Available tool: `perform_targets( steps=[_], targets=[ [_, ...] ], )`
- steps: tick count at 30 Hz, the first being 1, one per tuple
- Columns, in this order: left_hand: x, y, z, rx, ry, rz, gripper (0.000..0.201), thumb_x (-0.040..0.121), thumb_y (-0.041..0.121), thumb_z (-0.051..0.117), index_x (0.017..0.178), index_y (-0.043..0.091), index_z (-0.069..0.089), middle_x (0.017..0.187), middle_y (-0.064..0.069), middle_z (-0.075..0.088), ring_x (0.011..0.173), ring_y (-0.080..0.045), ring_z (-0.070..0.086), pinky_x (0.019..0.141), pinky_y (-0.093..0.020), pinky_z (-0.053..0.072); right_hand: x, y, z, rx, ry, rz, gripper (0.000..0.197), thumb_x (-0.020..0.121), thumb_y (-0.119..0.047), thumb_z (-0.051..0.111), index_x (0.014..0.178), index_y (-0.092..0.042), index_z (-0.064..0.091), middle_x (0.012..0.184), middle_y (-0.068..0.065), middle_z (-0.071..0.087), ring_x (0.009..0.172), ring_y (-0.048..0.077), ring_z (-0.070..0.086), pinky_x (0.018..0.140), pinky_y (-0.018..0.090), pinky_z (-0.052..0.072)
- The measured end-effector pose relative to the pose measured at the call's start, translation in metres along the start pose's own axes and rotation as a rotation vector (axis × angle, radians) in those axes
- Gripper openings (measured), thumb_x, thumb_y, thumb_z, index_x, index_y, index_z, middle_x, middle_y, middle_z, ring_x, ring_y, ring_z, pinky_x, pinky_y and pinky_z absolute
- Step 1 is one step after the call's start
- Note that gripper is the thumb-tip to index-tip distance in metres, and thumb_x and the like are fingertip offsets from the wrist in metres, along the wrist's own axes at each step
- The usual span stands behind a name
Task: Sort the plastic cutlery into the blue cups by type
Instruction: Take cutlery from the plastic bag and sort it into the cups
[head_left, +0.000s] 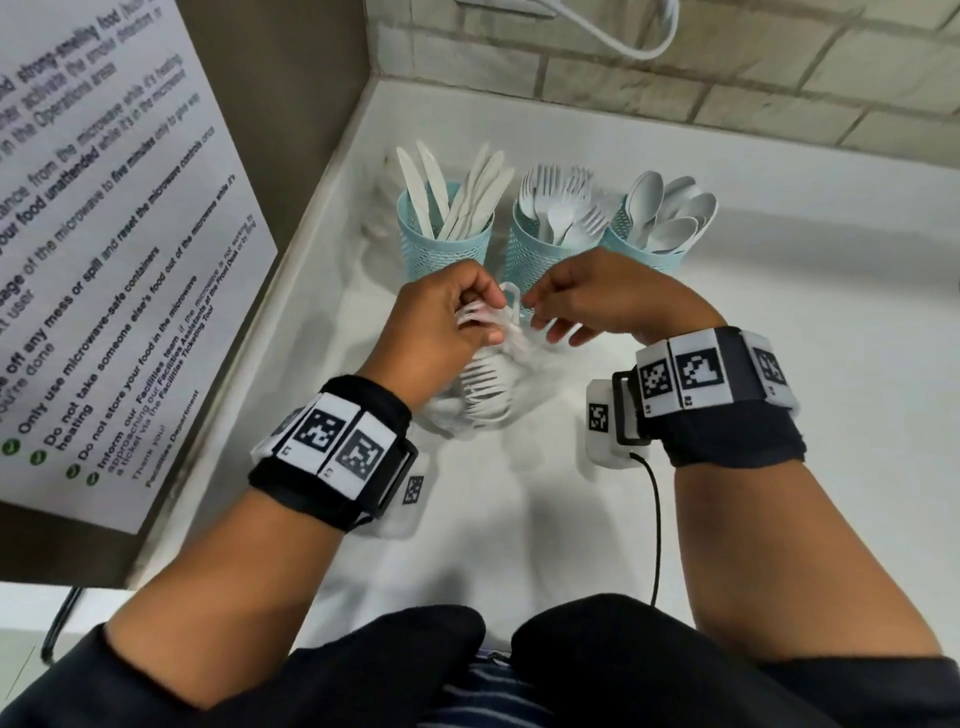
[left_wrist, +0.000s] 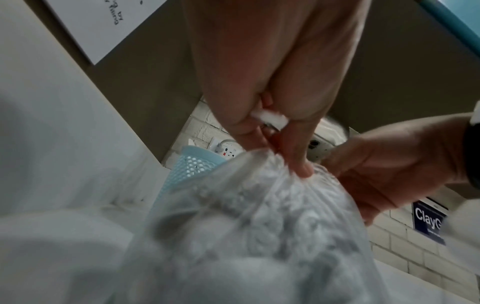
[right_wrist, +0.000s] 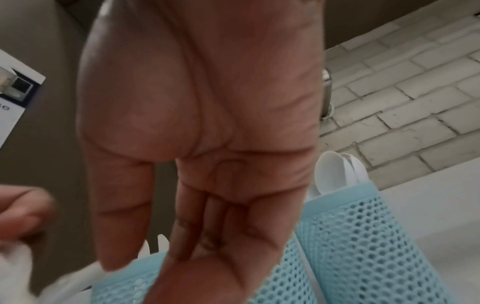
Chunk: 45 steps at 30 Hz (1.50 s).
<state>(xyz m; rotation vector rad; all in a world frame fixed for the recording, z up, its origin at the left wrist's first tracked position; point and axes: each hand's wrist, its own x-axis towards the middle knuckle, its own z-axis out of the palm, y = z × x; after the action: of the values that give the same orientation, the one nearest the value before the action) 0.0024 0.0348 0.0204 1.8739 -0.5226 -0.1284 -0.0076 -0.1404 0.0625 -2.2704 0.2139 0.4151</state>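
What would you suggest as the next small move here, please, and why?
Probably bring the right hand to the neck of the clear bag of forks and pull it open. The left hand grips the bunched top, while the right hand hangs open just beside it, holding nothing. The forks are sealed inside, and the middle cup, already holding forks, stands right behind.
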Motion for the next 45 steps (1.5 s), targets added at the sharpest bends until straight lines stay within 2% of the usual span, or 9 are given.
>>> perform_targets(
  steps=[6, 12, 16, 21, 24, 31, 37, 40, 45],
  targets=[
    [-0.002, 0.001, -0.001, -0.022, -0.037, -0.051, 0.037, 0.064, 0.004, 0.082, 0.076, 0.026, 0.054, 0.093, 0.008, 0.059, 0.072, -0.009, 0.059, 0.073, -0.018, 0.053, 0.007, 0.008, 0.019, 0.077, 0.053, -0.089, 0.039, 0.089, -0.036, 0.059, 0.122, -0.015, 0.059, 0.093, -0.006, 0.063, 0.067, 0.005, 0.058, 0.056, 0.015, 0.045],
    [-0.003, -0.006, -0.001, 0.139, 0.033, -0.021, 0.041, 0.07, 0.011, 0.079, 0.103, 0.018, 0.056, 0.108, -0.002, 0.053, 0.078, -0.002, 0.052, 0.065, 0.0, 0.039, 0.014, 0.016, 0.033, 0.271, -0.045, -0.134, 0.036, 0.09, -0.022, 0.059, 0.125, -0.015, 0.057, 0.075, -0.007, 0.061, 0.063, 0.005, 0.052, 0.058, 0.017, 0.043],
    [-0.002, -0.009, -0.001, 0.289, 0.051, 0.008, 0.023, 0.075, 0.015, 0.075, 0.097, 0.015, 0.066, 0.102, -0.001, 0.053, 0.087, -0.01, 0.05, 0.07, -0.001, 0.036, 0.013, 0.022, 0.033, 0.286, -0.113, -0.086, 0.034, 0.088, -0.009, 0.061, 0.122, -0.005, 0.059, 0.07, 0.001, 0.056, 0.06, 0.007, 0.05, 0.056, 0.013, 0.045],
    [0.0, -0.006, 0.004, 0.405, -0.05, 0.031, 0.027, 0.076, 0.036, 0.073, 0.097, 0.02, 0.067, 0.098, 0.004, 0.067, 0.098, -0.016, 0.058, 0.089, -0.035, 0.046, 0.017, 0.025, 0.028, -0.008, -0.161, -0.108, 0.034, 0.086, -0.005, 0.062, 0.116, -0.021, 0.064, 0.096, 0.009, 0.065, 0.066, 0.008, 0.055, 0.069, 0.024, 0.05],
    [-0.002, -0.004, 0.008, 0.505, -0.121, -0.039, 0.027, 0.075, 0.039, 0.074, 0.095, 0.022, 0.067, 0.096, 0.004, 0.069, 0.1, -0.018, 0.059, 0.09, -0.041, 0.045, 0.015, 0.023, 0.026, -0.08, -0.202, -0.111, 0.032, 0.084, -0.006, 0.062, 0.104, -0.031, 0.066, 0.077, -0.004, 0.061, 0.063, 0.007, 0.05, 0.066, 0.022, 0.044],
    [-0.002, -0.002, 0.002, 0.635, -0.165, -0.045, 0.014, 0.073, 0.038, 0.074, 0.08, 0.026, 0.071, 0.072, 0.009, 0.059, 0.085, -0.015, 0.056, 0.078, -0.031, 0.039, 0.017, 0.025, 0.023, -0.051, -0.217, -0.168, 0.024, 0.082, -0.019, 0.07, 0.088, -0.042, 0.066, 0.067, -0.019, 0.061, 0.059, -0.006, 0.052, 0.061, 0.012, 0.041],
    [-0.005, -0.01, -0.004, 0.463, -0.111, 0.24, 0.019, 0.073, 0.035, 0.071, 0.082, 0.018, 0.075, 0.075, 0.012, 0.051, 0.084, -0.016, 0.047, 0.071, -0.028, 0.036, 0.016, 0.029, 0.02, 0.093, -0.205, -0.173, 0.013, 0.082, -0.022, 0.068, 0.087, -0.034, 0.069, 0.067, -0.02, 0.065, 0.064, -0.006, 0.052, 0.064, 0.017, 0.04],
    [-0.003, -0.011, -0.006, 0.383, -0.047, 0.342, 0.03, 0.072, 0.044, 0.062, 0.079, 0.017, 0.074, 0.076, 0.013, 0.051, 0.082, -0.008, 0.041, 0.071, -0.02, 0.032, 0.013, 0.029, 0.022, 0.271, -0.233, -0.199, 0.015, 0.088, -0.013, 0.059, 0.098, -0.022, 0.065, 0.07, -0.023, 0.068, 0.067, -0.012, 0.058, 0.065, 0.009, 0.042],
    [0.0, -0.013, -0.01, 0.341, 0.03, 0.407, 0.025, 0.073, 0.037, 0.063, 0.077, 0.014, 0.073, 0.082, 0.009, 0.049, 0.086, -0.005, 0.04, 0.077, -0.007, 0.03, 0.014, 0.028, 0.031, 0.594, -0.244, -0.254, 0.01, 0.079, -0.021, 0.065, 0.087, -0.025, 0.069, 0.088, -0.01, 0.069, 0.091, 0.007, 0.061, 0.087, 0.021, 0.042]
  ],
)
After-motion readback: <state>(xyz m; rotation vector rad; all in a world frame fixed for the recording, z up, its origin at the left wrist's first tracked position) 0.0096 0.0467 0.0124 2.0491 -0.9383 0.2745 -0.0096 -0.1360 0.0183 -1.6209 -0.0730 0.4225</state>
